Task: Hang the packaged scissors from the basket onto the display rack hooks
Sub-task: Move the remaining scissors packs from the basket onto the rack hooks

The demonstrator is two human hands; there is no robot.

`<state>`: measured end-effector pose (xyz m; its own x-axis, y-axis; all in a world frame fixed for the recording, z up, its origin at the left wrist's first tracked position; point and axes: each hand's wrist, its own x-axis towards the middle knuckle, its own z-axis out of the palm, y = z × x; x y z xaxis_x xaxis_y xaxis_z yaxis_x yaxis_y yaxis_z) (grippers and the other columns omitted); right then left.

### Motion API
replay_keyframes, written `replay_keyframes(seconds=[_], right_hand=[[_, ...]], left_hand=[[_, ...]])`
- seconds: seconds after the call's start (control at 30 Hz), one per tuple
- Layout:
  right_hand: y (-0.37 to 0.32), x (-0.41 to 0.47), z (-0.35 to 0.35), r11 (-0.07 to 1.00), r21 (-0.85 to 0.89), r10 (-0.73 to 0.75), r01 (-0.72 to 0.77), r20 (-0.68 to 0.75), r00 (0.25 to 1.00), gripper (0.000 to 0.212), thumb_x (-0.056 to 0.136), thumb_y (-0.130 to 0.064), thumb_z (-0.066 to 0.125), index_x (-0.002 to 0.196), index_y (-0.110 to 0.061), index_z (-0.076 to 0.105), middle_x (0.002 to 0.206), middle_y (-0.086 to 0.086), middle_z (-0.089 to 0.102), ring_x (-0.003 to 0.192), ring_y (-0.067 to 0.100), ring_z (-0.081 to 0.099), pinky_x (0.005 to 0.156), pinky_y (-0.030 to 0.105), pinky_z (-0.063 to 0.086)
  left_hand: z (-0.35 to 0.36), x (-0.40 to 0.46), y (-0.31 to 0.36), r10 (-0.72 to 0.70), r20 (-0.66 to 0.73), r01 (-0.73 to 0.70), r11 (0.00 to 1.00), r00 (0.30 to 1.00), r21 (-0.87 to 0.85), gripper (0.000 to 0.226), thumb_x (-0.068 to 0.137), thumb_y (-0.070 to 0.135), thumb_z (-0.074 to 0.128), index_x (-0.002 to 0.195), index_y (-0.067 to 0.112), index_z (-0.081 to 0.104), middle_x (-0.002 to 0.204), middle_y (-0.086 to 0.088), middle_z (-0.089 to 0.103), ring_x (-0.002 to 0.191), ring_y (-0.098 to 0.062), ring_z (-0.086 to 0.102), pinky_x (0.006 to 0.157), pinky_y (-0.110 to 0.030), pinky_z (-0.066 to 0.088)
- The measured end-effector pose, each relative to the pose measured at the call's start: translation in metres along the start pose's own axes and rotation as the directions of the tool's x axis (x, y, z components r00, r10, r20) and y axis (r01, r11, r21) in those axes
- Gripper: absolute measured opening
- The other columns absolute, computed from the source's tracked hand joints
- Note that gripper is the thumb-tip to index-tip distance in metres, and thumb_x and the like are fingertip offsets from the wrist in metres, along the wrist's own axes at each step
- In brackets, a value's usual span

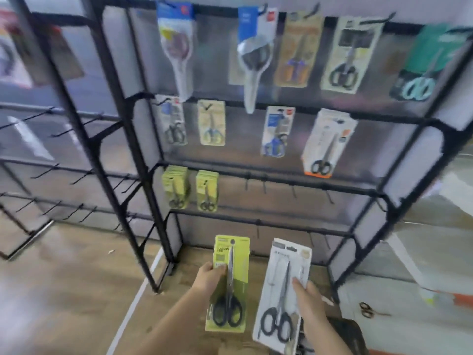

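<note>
My left hand [208, 278] grips a green scissors pack [234, 254] with black handles by its left edge, held upright in front of the black display rack [268, 172]. My right hand [307, 298] holds a white scissors pack [279, 285] by its right edge, tilted slightly right. Both packs hang below the rack's lowest bar. Two stacks of matching green packs [190, 187] hang at the left of the third row; bare hooks [294, 190] stand to their right. A dark basket [348, 334] shows partly at the bottom right.
Several other scissors packs hang on the rack's upper two rows. A second black rack [51, 175] with bare hooks stands to the left. The floor is wood-look; loose scissors [368, 310] lie on the floor at the right.
</note>
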<state>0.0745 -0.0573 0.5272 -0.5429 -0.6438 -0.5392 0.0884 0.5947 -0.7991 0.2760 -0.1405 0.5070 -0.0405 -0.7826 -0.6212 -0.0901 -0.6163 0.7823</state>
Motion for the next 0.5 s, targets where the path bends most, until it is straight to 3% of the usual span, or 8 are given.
replay_keyframes(seconds=[0.17, 0.27, 0.37, 0.43, 0.5], right_hand=[[-0.032, 0.020, 0.056, 0.999, -0.004, -0.047, 0.048, 0.117, 0.992, 0.017, 0.098, -0.024, 0.046, 0.108, -0.012, 0.052, 0.098, 0.003, 0.060, 0.086, 0.020, 0.058, 0.079, 0.035, 0.045], [-0.056, 0.036, 0.094, 0.999, 0.002, -0.054, 0.054, 0.136, 0.989, 0.014, 0.098, -0.024, 0.047, 0.107, -0.015, 0.053, 0.098, 0.002, 0.062, 0.092, 0.022, 0.059, 0.083, 0.037, 0.047], [-0.076, 0.060, 0.132, 0.995, -0.069, -0.059, 0.066, 0.107, 0.992, 0.020, 0.095, -0.037, 0.050, 0.107, -0.022, 0.056, 0.110, 0.000, 0.064, 0.099, 0.022, 0.060, 0.092, 0.046, 0.048], [-0.088, 0.081, 0.156, 0.992, -0.102, -0.062, 0.074, 0.115, 0.991, 0.019, 0.093, -0.043, 0.050, 0.104, -0.028, 0.056, 0.111, -0.003, 0.063, 0.099, 0.021, 0.060, 0.091, 0.047, 0.049], [-0.104, 0.095, 0.181, 0.988, -0.130, -0.061, 0.079, 0.137, 0.989, 0.026, 0.094, -0.045, 0.048, 0.110, -0.026, 0.054, 0.113, -0.004, 0.060, 0.101, 0.021, 0.058, 0.088, 0.043, 0.050]], left_hand=[[-0.041, 0.014, 0.018, -0.034, -0.053, 0.030, 0.997, 0.998, -0.070, 0.007, 0.093, 0.018, 0.057, 0.094, 0.014, 0.063, 0.101, -0.011, 0.068, 0.098, -0.031, 0.063, 0.093, -0.044, 0.049], [-0.062, 0.044, 0.032, -0.029, -0.076, 0.023, 0.996, 0.997, -0.084, 0.007, 0.093, 0.018, 0.056, 0.094, 0.014, 0.062, 0.103, -0.011, 0.067, 0.099, -0.031, 0.063, 0.094, -0.044, 0.049], [-0.079, 0.082, 0.050, -0.027, -0.076, 0.021, 0.997, 0.997, -0.080, 0.019, 0.094, 0.022, 0.055, 0.107, 0.011, 0.063, 0.108, -0.009, 0.067, 0.101, -0.027, 0.061, 0.096, -0.042, 0.047], [-0.088, 0.108, 0.067, -0.022, -0.078, 0.017, 0.998, 0.997, -0.065, 0.023, 0.096, 0.025, 0.052, 0.113, 0.012, 0.059, 0.120, -0.007, 0.061, 0.105, -0.023, 0.055, 0.094, -0.033, 0.043], [-0.097, 0.136, 0.084, -0.023, -0.094, 0.017, 0.998, 0.995, -0.064, 0.039, 0.097, 0.030, 0.050, 0.130, 0.011, 0.049, 0.136, -0.008, 0.049, 0.120, -0.026, 0.047, 0.099, -0.033, 0.038]])
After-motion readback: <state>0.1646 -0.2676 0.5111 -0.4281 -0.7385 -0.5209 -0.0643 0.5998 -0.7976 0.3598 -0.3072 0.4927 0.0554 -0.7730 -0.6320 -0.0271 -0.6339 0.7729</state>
